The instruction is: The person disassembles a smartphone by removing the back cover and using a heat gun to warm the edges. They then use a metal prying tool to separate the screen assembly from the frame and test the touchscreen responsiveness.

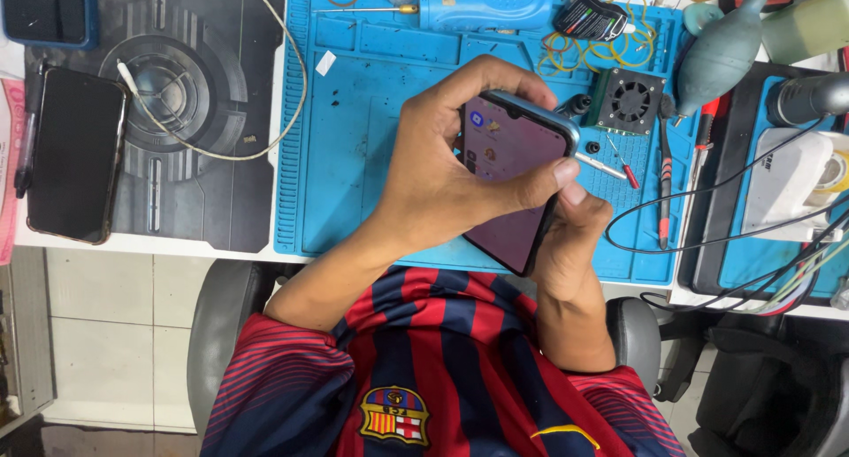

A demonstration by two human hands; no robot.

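A smartphone point(508, 152) with a lit purplish screen is held tilted above the blue work mat point(354, 156). My left hand point(438, 169) wraps around its left side and top, the thumb pressed across the right edge. My right hand point(570, 240) grips the phone's lower right side from underneath, mostly hidden behind it. Both forearms rise from my red and blue striped shirt at the bottom.
A dark phone point(75, 156) lies on a grey mat at the left beside a white cable point(265, 143). On the blue mat are a small fan point(630, 100), screwdrivers point(663, 187), rubber bands point(610, 46), and a blue tool point(485, 6). A teal air blower point(721, 54) and black cables point(707, 236) sit right.
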